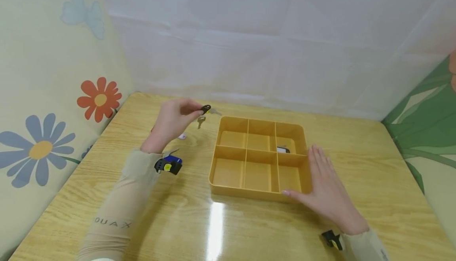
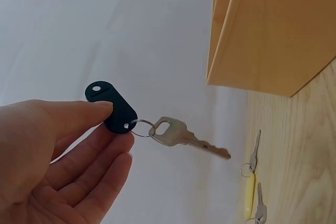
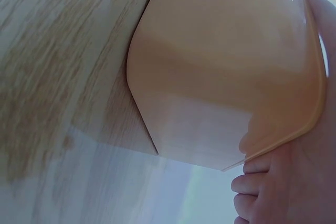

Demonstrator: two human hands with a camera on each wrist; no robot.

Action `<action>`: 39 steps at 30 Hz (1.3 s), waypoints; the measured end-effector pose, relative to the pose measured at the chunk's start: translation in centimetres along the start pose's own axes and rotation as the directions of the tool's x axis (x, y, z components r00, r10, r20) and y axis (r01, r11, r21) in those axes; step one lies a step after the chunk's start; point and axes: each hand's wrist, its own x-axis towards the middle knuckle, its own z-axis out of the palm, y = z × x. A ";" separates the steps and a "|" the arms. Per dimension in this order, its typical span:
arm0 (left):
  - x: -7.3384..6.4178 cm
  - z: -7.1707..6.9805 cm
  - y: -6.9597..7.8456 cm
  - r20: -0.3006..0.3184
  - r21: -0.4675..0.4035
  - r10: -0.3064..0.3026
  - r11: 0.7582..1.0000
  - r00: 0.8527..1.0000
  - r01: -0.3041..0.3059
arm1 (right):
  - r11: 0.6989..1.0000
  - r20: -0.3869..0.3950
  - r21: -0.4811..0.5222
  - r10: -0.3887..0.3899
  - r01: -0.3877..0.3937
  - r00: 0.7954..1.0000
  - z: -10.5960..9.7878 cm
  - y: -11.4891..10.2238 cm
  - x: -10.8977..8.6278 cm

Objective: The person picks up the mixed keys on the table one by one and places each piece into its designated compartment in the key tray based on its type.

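My left hand [image 1: 172, 120] pinches a dark key tag [image 2: 121, 109] between thumb and fingers, above the table left of the yellow organizer box [image 1: 228, 191]. From the tag's ring hangs a silver key [image 2: 173, 132]. My right hand [image 1: 327, 191] lies along the box's right side with straight fingers, the thumb at the front rim. The right wrist view shows its fingers [image 3: 257, 184] against the box's outer wall. A key tag with a white and black face [image 1: 282, 150] lies in the back right compartment. The other compartments hold nothing visible.
On the wooden table [image 1: 185, 213], a yellow key tag [image 2: 249, 195] with a key and another key [image 2: 261, 211] lie below my left hand. A blue tag [image 1: 173, 159] shows beside the left wrist. A white cloth wall [image 1: 249, 55] stands behind the table.
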 end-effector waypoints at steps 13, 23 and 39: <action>0.3 0.8 1.5 -0.025 -0.051 0.060 0.997 0.998 -0.061 | 1.000 -0.002 0.001 0.006 -0.006 1.000 0.0 0.0 -0.1; 0.4 1.1 2.3 -0.041 -0.083 0.080 0.993 0.996 -0.083 | 1.000 -0.018 -0.001 -0.002 0.002 1.000 0.1 0.1 -0.1; 0.7 1.6 3.9 -0.070 -0.105 0.139 0.984 0.988 -0.146 | 1.000 -0.017 0.000 -0.011 0.011 1.000 0.0 0.1 -0.1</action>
